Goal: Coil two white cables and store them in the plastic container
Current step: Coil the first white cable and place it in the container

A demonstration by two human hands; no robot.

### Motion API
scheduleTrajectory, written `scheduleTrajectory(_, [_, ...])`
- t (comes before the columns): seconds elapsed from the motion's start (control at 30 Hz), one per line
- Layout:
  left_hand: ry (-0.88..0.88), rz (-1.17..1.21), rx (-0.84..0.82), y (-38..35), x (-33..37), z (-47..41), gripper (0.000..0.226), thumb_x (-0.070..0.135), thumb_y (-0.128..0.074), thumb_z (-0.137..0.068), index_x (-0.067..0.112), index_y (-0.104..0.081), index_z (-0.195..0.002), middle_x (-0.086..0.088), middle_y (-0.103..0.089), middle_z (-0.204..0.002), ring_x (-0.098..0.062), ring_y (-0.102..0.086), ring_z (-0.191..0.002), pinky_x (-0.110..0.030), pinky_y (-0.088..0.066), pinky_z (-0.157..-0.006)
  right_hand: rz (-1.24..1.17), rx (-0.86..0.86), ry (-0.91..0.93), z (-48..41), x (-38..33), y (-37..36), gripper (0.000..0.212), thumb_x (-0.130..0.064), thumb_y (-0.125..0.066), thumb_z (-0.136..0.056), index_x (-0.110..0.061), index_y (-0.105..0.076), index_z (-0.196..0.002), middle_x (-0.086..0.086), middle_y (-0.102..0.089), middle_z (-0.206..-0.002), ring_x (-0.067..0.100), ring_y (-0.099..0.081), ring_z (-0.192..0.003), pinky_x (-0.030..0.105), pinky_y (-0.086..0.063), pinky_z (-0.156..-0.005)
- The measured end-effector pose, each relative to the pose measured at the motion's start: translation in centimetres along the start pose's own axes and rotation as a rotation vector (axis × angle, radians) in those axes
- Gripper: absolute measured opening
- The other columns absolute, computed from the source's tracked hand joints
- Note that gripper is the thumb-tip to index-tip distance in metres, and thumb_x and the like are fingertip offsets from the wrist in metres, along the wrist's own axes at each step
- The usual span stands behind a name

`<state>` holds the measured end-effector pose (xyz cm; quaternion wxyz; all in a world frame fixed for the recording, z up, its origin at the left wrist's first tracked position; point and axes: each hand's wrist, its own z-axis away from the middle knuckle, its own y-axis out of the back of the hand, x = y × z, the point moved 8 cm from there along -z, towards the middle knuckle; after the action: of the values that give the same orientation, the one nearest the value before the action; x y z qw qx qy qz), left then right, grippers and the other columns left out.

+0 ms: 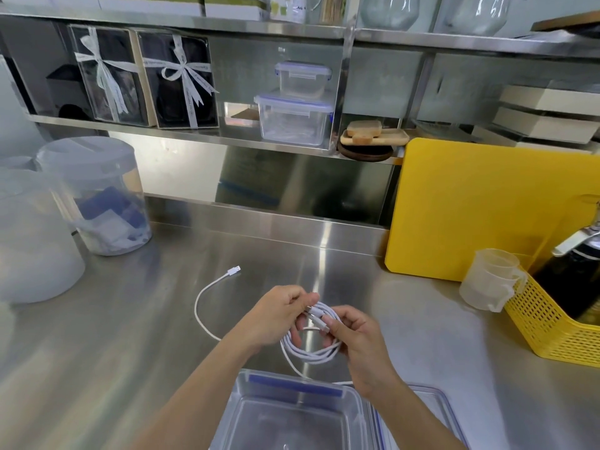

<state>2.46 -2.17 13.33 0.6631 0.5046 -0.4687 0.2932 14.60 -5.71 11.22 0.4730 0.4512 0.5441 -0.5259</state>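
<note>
A white cable coil [310,351] hangs in several loops between my two hands above the steel counter. My left hand [276,316] pinches the top of the loops; my right hand [357,339] grips the coil at its right side near a plug. A loose white cable tail [203,306] curves left across the counter and ends in a USB plug [234,271]. I cannot tell whether this is one cable or two. An open clear plastic container [242,404] with blue clips sits just below my hands, nothing visible inside. Its lid [435,404] lies to the right.
A yellow cutting board [480,209] leans at the back right, with stacked measuring cups [490,280] and a yellow basket [552,326] holding a dark bottle. Translucent tubs [97,196] stand at the left. The shelf above carries two closed clear containers [295,118].
</note>
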Motion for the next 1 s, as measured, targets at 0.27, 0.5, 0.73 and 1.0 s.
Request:
scheduleTrajectory(0.27, [0.351,0.894,-0.27,-3.4,-1.8,1.2,0.033,0.032,-0.048,-0.092,0.011,-0.053,-0.067,0.003,-0.04,-0.05,-0.01,-0.04,-0.044,-0.02,-0.038,-0.047,-0.034,-0.009,-0.068,-0.8,0.1,0.5,0.016,-0.003,-0.058,-0.085,-0.01,-0.072,-0.08,0.01,-0.058,-0.062,0.014,-0.05,-0.049,0.022,-0.043,-0.049])
scheduleTrajectory(0.5, [0.265,0.89,-0.249,-4.1,-1.8,2.1,0.03,-0.001,-0.045,-0.093,0.001,-0.068,-0.075,-0.007,-0.055,-0.061,-0.014,-0.055,-0.054,-0.029,-0.056,-0.059,0.121,0.016,-0.062,-0.9,-0.1,1.4,0.015,0.001,-0.067,-0.078,-0.013,-0.063,-0.081,0.002,-0.063,-0.061,0.011,-0.05,-0.047,0.022,-0.041,-0.045])
scheduleTrajectory(0.73, [0.253,0.893,-0.253,-4.3,-0.7,2.5,0.019,0.005,-0.043,-0.094,-0.001,-0.061,-0.095,0.0,-0.069,-0.065,-0.011,-0.056,-0.056,-0.031,-0.059,-0.062,1.095,0.126,0.593,-0.4,-3.8,-0.2,0.009,-0.022,-0.064,-0.081,-0.024,-0.057,-0.086,-0.004,-0.057,-0.083,0.008,-0.051,-0.062,0.013,-0.04,-0.05])
scheduleTrajectory(1.0, [0.234,0.875,0.023,-3.2,-1.6,2.0,0.008,0.004,-0.057,-0.087,0.002,-0.055,-0.079,-0.003,-0.049,-0.051,-0.008,-0.047,-0.036,-0.039,-0.061,-0.057,0.862,0.143,0.727,0.3,-3.6,0.7,0.016,-0.026,-0.055,-0.085,-0.014,-0.065,-0.084,0.001,-0.065,-0.075,-0.001,-0.049,-0.067,0.005,-0.041,-0.059])
